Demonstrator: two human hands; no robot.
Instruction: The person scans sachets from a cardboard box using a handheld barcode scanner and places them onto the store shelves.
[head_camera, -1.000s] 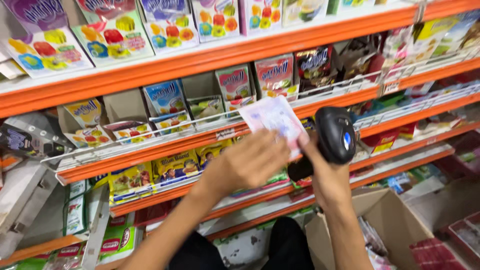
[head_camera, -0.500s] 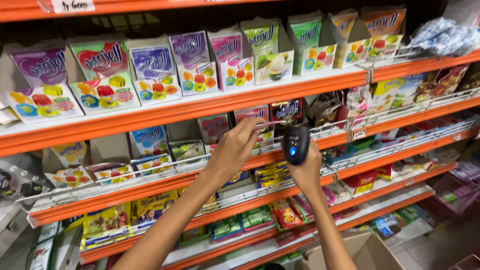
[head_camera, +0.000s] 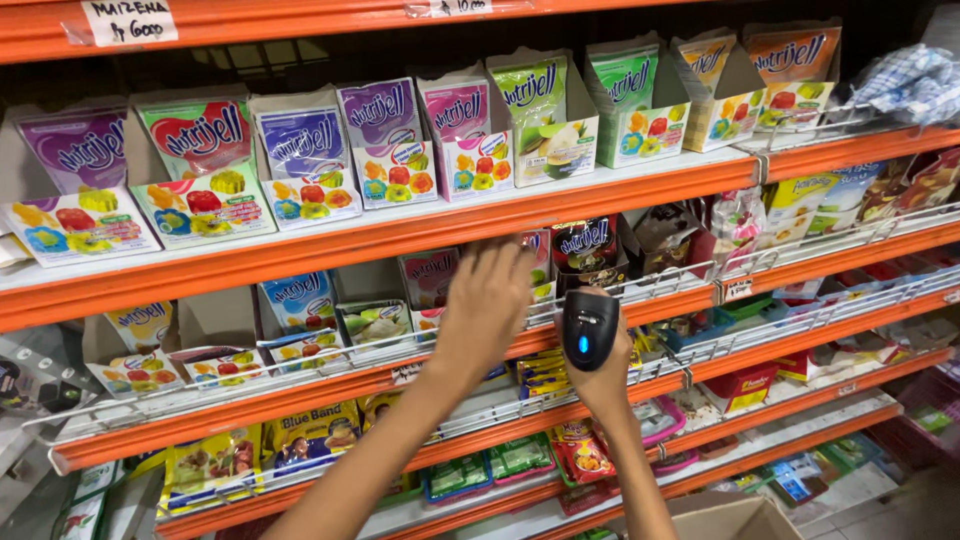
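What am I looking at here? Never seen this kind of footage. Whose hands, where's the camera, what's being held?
There is one view, from a camera worn on a person's head, looking along their own arms at orange shop shelves. There is no robot. The left hand reaches into the second shelf among small dessert-mix packets; whether it grips one cannot be seen. The right hand holds a black handheld scanner with a blue light, pointed towards the shelf. The upper shelf carries open display boxes of colourful sachets. Lower shelves hold more packets behind wire rails.
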